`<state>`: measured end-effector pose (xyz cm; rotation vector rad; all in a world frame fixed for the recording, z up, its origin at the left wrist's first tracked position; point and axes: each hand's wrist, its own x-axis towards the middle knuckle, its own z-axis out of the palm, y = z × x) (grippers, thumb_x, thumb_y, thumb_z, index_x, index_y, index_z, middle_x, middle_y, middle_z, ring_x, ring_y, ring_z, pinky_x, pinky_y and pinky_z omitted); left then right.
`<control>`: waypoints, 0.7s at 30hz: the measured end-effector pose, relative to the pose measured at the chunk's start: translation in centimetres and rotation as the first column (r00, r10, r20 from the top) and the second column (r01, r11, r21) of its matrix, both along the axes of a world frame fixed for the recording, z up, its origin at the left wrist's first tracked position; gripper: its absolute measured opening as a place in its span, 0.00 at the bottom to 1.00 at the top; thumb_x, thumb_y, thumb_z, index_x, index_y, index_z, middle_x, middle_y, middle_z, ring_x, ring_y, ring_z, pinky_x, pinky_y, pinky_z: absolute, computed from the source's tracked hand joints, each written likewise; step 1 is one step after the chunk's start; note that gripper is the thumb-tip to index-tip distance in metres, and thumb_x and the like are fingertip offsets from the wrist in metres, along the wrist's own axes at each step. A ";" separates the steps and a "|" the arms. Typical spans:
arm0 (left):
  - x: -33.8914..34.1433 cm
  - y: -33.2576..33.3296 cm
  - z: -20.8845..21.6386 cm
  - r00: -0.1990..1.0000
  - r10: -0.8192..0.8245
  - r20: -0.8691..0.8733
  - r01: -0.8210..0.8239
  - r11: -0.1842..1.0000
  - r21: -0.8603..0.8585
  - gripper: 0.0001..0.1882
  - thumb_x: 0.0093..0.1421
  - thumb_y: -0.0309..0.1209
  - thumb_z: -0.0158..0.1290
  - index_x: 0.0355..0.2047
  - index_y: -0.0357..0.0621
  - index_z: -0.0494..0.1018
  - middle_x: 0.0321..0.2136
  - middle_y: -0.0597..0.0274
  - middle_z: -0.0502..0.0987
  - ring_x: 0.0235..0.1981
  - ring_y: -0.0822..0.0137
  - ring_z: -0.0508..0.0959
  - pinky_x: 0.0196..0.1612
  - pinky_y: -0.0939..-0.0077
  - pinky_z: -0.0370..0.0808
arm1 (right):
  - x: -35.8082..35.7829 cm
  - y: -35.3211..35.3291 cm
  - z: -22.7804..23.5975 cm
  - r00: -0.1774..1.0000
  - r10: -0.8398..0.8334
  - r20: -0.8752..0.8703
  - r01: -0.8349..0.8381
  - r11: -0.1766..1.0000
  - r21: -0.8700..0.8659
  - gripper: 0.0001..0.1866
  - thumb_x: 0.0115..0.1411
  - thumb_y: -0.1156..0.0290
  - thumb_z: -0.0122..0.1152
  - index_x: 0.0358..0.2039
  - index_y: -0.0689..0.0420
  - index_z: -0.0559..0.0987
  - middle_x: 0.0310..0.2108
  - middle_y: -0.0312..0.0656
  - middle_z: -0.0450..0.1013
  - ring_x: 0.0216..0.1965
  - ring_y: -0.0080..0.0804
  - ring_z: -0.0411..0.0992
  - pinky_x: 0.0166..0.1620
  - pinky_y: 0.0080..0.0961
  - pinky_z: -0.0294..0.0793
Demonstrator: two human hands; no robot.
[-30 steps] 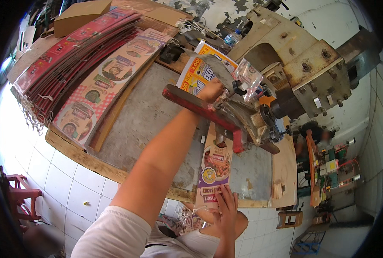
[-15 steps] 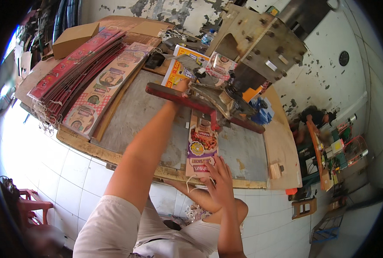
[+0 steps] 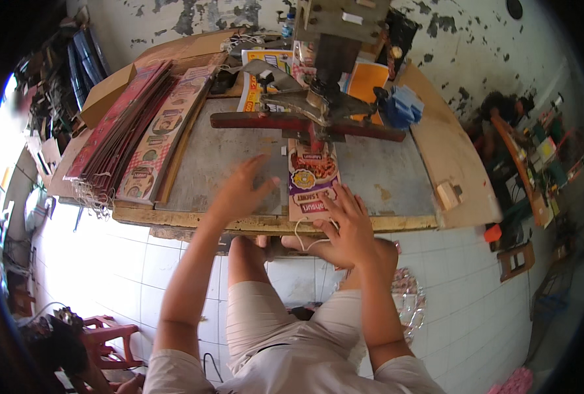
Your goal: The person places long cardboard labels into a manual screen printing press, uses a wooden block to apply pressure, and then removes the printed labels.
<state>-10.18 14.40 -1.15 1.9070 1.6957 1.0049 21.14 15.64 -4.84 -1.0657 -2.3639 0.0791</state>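
Observation:
A long printed cardboard strip (image 3: pixel 313 172) with food pictures lies on a grey metal plate (image 3: pixel 239 141). Its far end passes beneath the red crossbar (image 3: pixel 252 121) of a press, and a white string loop (image 3: pixel 298 230) hangs from its near end. Over the strip's near right corner rest the stretched fingers of my right hand (image 3: pixel 350 220), pressing lightly or just touching; I cannot tell which. To the left of the strip, my left hand (image 3: pixel 245 190) hovers over the plate, slightly blurred, fingers apart and holding nothing.
On the left lie a stack of red printed strips (image 3: pixel 118 125) and a stack of beige ones (image 3: pixel 164 134), beside a cardboard box (image 3: pixel 108 95). The press column (image 3: pixel 336 59) rises at the back. A wooden block (image 3: pixel 448 195) sits at right, blue material (image 3: pixel 402 107) behind.
My left hand has drawn back from the press crossbar toward me and opened. My right hand stays on the strip. The whole view has turned and shifted.

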 end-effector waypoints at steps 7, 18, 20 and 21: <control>4.0 -1.4 -2.1 0.967 -0.072 -0.246 0.131 0.964 0.232 0.36 0.66 0.41 0.66 0.72 0.42 0.74 0.76 0.49 0.70 0.77 0.45 0.68 0.80 0.47 0.61 | 0.7 0.0 0.0 1.000 0.011 -0.016 -0.010 0.998 0.064 0.34 0.67 0.46 0.72 0.69 0.49 0.82 0.74 0.54 0.69 0.75 0.57 0.67 0.75 0.61 0.65; 4.0 -1.6 -2.1 0.958 -0.084 -0.275 0.150 0.963 0.225 0.33 0.64 0.43 0.68 0.66 0.42 0.79 0.74 0.55 0.74 0.77 0.47 0.69 0.80 0.44 0.61 | 0.6 0.1 -0.4 1.000 0.009 -0.016 -0.008 0.997 0.071 0.36 0.66 0.42 0.71 0.69 0.47 0.82 0.75 0.50 0.68 0.76 0.55 0.67 0.75 0.62 0.65; 4.1 -1.6 -2.0 0.959 -0.089 -0.270 0.151 0.964 0.220 0.33 0.64 0.43 0.68 0.66 0.42 0.79 0.73 0.55 0.75 0.77 0.47 0.69 0.80 0.43 0.61 | 0.8 0.1 -0.5 1.000 0.011 -0.016 -0.010 0.997 0.072 0.36 0.65 0.40 0.71 0.67 0.46 0.83 0.75 0.51 0.69 0.75 0.57 0.67 0.74 0.63 0.66; 4.2 -1.6 -1.9 0.959 -0.091 -0.267 0.152 0.964 0.217 0.33 0.64 0.44 0.69 0.65 0.42 0.79 0.73 0.55 0.75 0.77 0.47 0.69 0.80 0.43 0.61 | 0.9 0.1 -0.5 1.000 0.010 -0.011 -0.009 0.997 0.070 0.36 0.65 0.39 0.71 0.67 0.46 0.83 0.75 0.51 0.69 0.76 0.57 0.67 0.74 0.63 0.66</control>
